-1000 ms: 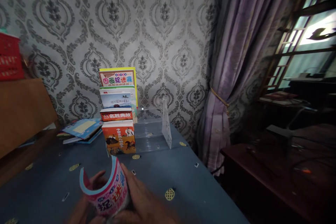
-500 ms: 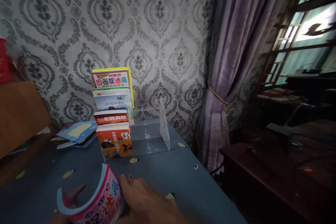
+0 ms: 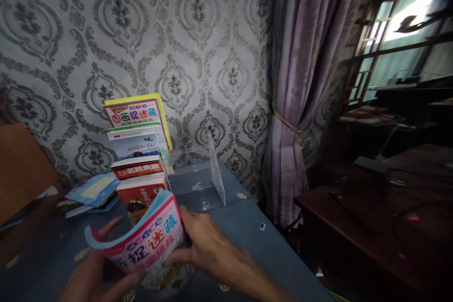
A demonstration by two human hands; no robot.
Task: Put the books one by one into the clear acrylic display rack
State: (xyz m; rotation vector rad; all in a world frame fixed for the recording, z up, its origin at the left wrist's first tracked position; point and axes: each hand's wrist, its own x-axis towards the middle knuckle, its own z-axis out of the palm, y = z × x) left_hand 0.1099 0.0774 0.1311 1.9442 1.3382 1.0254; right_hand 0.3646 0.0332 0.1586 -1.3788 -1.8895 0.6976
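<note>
A pink picture book (image 3: 155, 250) with blue page edges is bent into a curve between both my hands. My left hand (image 3: 92, 264) grips its left side, fingers behind and thumb across the front cover. At the right edge, my right hand (image 3: 203, 240) holds it with the thumb on the cover and the fingers partly hidden behind. Just beyond the book stands a clear stepped rack (image 3: 215, 170), its left part filled with several upright books, among them a red-orange one (image 3: 136, 196) in front and a blue-white one (image 3: 136, 145) higher up.
Several flat books (image 3: 94, 191) lie stacked left of the rack, near a brown box (image 3: 26, 170). The blue tablecloth (image 3: 244, 240) ends at a slanting right edge. A purple curtain (image 3: 290, 104) hangs at right, with a dark red table (image 3: 339, 226) beyond it.
Both hands have raised the pink book towards the rack, so more of its cover shows and it overlaps the front book. The view has shifted slightly to the right.
</note>
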